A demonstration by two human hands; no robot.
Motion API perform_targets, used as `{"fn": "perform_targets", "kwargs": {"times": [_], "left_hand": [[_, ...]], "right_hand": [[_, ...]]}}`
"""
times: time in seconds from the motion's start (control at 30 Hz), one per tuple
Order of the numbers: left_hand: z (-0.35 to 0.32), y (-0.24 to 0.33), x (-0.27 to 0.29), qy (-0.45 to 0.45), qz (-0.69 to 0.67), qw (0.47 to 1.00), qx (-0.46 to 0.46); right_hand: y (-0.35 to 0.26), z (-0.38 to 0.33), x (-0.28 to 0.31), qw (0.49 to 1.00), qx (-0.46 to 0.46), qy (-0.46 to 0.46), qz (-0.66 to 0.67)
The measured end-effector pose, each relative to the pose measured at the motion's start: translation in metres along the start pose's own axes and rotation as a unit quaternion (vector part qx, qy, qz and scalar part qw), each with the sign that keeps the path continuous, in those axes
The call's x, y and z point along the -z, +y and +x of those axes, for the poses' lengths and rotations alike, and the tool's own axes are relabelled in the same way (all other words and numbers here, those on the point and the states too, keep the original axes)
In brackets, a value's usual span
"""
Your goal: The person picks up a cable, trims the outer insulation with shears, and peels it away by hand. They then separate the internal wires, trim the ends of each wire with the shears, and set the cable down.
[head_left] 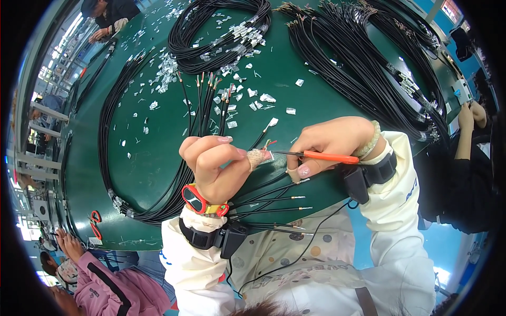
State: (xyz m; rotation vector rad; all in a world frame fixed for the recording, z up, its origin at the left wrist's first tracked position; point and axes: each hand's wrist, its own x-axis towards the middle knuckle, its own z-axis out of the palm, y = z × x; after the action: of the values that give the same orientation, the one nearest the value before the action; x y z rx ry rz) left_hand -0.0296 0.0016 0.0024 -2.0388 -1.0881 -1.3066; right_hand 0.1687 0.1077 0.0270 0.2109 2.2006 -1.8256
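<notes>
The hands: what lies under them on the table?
Under the left hand and right hand, black cables fan across the green table. Their run beneath the hands is covered.

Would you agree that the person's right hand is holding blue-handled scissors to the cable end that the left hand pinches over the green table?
Not quite: in the head view the scissors in the right hand have orange handles, not blue. The rest stands: the left hand pinches the cable end over the green table.
</notes>
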Motion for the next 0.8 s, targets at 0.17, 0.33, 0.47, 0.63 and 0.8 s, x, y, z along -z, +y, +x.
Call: {"fn": "perform_targets", "kwargs": {"times": [0.17,0.33,0.47,0.63,0.8], "left_hand": [[0.0,0.001,0.0,-0.006,-0.007,1.0,-0.02],[0.004,0.004,0.0,-0.005,-0.001,1.0,-0.017],[0.005,0.005,0.004,-0.055,0.034,0.998,-0.02],[0.005,0.005,-0.003,0.001,-0.005,1.0,-0.021],[0.006,0.006,-0.003,0.003,-0.006,1.0,-0.024]], "right_hand": [[-0.009,0.001,0.001,0.999,-0.026,-0.013,0.023],[-0.006,-0.003,0.001,0.999,-0.015,-0.017,0.024],[-0.006,-0.004,0.001,1.0,-0.026,0.0,-0.006],[0.002,-0.002,0.001,1.0,0.004,0.005,0.004],[0.005,-0.001,0.001,1.0,0.019,0.003,-0.006]]}}
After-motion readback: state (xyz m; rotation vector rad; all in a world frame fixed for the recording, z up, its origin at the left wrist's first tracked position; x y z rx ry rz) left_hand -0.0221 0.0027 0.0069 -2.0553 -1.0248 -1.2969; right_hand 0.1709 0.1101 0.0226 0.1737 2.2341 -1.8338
